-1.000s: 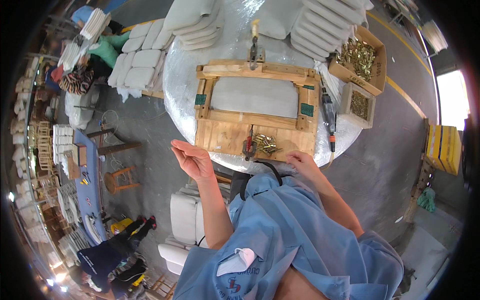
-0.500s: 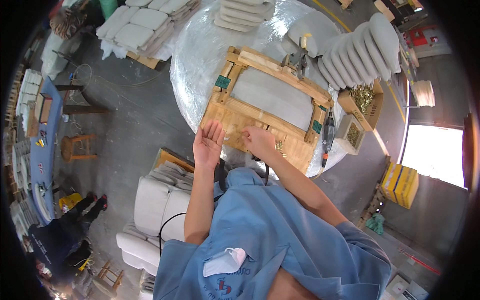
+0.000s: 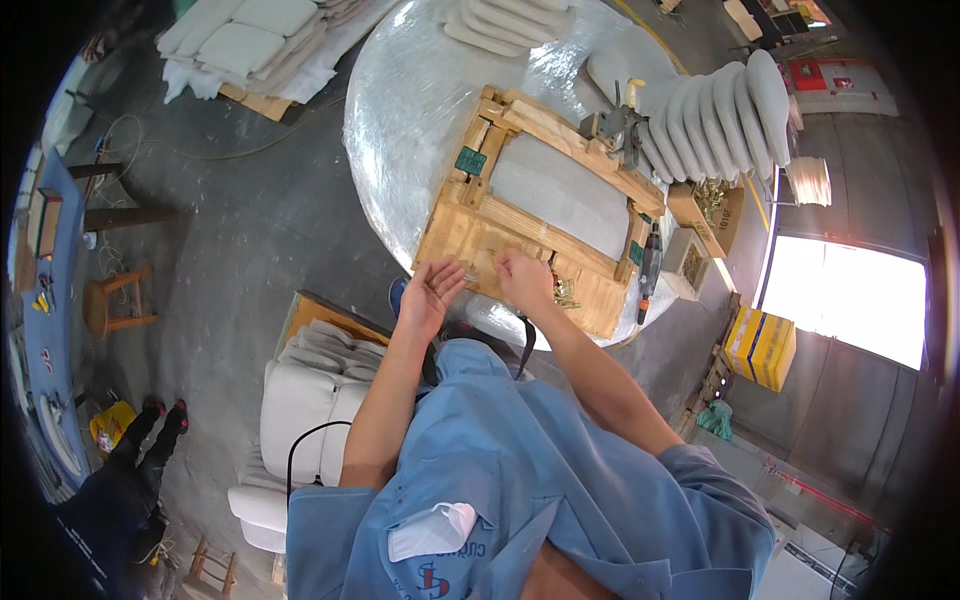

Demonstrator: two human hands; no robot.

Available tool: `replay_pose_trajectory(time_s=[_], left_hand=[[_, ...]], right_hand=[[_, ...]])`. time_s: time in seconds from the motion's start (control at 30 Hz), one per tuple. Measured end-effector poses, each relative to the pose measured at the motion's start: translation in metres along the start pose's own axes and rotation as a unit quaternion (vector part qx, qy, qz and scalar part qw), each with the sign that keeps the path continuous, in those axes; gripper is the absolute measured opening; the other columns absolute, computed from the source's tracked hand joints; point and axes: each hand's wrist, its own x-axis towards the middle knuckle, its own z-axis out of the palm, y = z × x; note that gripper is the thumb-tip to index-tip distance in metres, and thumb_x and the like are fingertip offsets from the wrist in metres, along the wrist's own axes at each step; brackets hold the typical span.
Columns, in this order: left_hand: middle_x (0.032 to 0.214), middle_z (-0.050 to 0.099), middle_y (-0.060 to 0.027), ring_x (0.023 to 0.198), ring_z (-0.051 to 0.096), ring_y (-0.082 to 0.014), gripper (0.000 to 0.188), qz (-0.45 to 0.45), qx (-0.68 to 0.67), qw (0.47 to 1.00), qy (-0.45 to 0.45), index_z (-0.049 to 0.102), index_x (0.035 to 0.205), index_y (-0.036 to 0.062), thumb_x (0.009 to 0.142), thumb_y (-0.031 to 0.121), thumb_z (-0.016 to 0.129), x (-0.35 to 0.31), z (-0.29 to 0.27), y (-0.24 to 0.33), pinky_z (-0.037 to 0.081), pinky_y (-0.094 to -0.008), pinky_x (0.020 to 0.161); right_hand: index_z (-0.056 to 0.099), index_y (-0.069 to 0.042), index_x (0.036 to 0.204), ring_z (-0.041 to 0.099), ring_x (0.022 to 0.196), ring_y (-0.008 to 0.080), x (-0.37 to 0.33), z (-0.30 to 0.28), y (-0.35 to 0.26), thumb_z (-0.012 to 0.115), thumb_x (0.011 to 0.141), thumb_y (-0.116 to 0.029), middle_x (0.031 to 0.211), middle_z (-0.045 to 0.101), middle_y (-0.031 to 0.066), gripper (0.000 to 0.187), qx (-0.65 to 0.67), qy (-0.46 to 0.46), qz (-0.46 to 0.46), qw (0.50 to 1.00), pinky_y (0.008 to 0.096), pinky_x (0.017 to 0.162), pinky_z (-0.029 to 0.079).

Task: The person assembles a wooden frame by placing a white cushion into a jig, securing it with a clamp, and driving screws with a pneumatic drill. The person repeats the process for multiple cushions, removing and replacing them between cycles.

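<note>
My left hand (image 3: 433, 293) is palm up with its fingers stretched out, beside the near left edge of a wooden jig (image 3: 455, 235). A tiny shiny piece lies near its fingertips, too small to name. Over the jig's near board, my right hand (image 3: 526, 282) has its fingers curled and pinched together. What they hold, if anything, is hidden. Beside the right wrist rests a small pile of brass-coloured hardware (image 3: 565, 293). Inside the jig's frame sits a light grey padded panel (image 3: 560, 190). A metal toggle clamp (image 3: 622, 132) is mounted on the far rail.
The jig rests on a round table wrapped in plastic film (image 3: 385, 150). A power screwdriver (image 3: 651, 268) lies right of it. Beyond are a cardboard box of metal parts (image 3: 705, 215) and a row of grey pads (image 3: 715, 120). Stacked cushions (image 3: 315, 400) stand at my left.
My right hand has shifted slightly right, its fingers still curled. The left hand has tilted toward the jig, palm still up. The whole view has turned a little.
</note>
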Motion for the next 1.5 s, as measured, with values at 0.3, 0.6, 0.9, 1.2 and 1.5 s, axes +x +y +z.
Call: replay_pose_trajectory(time_s=[0.3, 0.6, 0.9, 1.2, 1.5], left_hand=[[0.132, 0.072, -0.0194, 0.123, 0.072, -0.0294, 0.055, -0.074, 0.015, 0.996, -0.056, 0.060, 0.141, -0.0065, 0.119, 0.040, 0.042, 0.005, 0.004, -0.002, 0.060, -0.0412, 0.107], [0.131, 0.074, -0.0203, 0.120, 0.074, -0.0268, 0.046, -0.082, -0.089, 0.970, -0.211, 0.054, 0.151, -0.0040, 0.119, 0.028, 0.042, -0.008, -0.027, 0.017, 0.063, -0.0410, 0.104], [0.160, 0.052, -0.0262, 0.148, 0.055, -0.0335, 0.051, -0.031, 0.001, 0.988, -0.152, 0.040, 0.161, -0.0072, 0.111, 0.003, 0.044, -0.038, -0.011, 0.024, 0.055, -0.0439, 0.117], [0.122, 0.073, -0.0168, 0.114, 0.073, -0.0278, 0.032, 0.029, 0.049, 0.996, -0.075, 0.063, 0.135, -0.0060, 0.111, 0.014, 0.057, -0.018, -0.012, -0.002, 0.061, -0.0400, 0.103], [0.109, 0.076, -0.0089, 0.098, 0.074, -0.0182, 0.028, 0.057, 0.219, 0.974, 0.015, 0.070, 0.125, -0.0023, 0.110, 0.021, 0.066, -0.020, 0.042, -0.073, 0.061, -0.0336, 0.089]], right_hand=[[0.072, -0.001, 0.118, 0.076, 0.086, 0.0188, -0.057, -0.013, -0.064, 0.074, 0.102, -0.018, 0.093, 0.077, 0.0104, 0.024, 0.361, 0.022, 0.021, 0.932, 0.0327, 0.078, 0.060], [0.064, -0.001, 0.127, 0.073, 0.079, 0.0141, -0.050, 0.042, 0.001, 0.075, 0.102, -0.023, 0.094, 0.073, 0.0067, 0.036, 0.364, -0.023, 0.275, 0.890, 0.0309, 0.067, 0.061], [0.073, -0.001, 0.106, 0.075, 0.066, 0.0170, -0.035, 0.067, 0.007, 0.080, 0.097, -0.030, 0.084, 0.078, 0.0089, 0.032, 0.233, 0.086, 0.276, 0.929, 0.0333, 0.063, 0.060], [0.077, -0.012, 0.108, 0.078, 0.095, 0.0360, -0.040, 0.053, 0.001, 0.073, 0.097, -0.029, 0.099, 0.082, 0.0140, 0.021, 0.184, 0.085, 0.209, 0.957, 0.0486, 0.085, 0.060], [0.074, -0.004, 0.106, 0.079, 0.089, 0.0345, -0.077, -0.023, -0.004, 0.071, 0.099, -0.027, 0.094, 0.080, 0.0166, 0.024, 0.352, 0.053, 0.037, 0.934, 0.0434, 0.077, 0.061]])
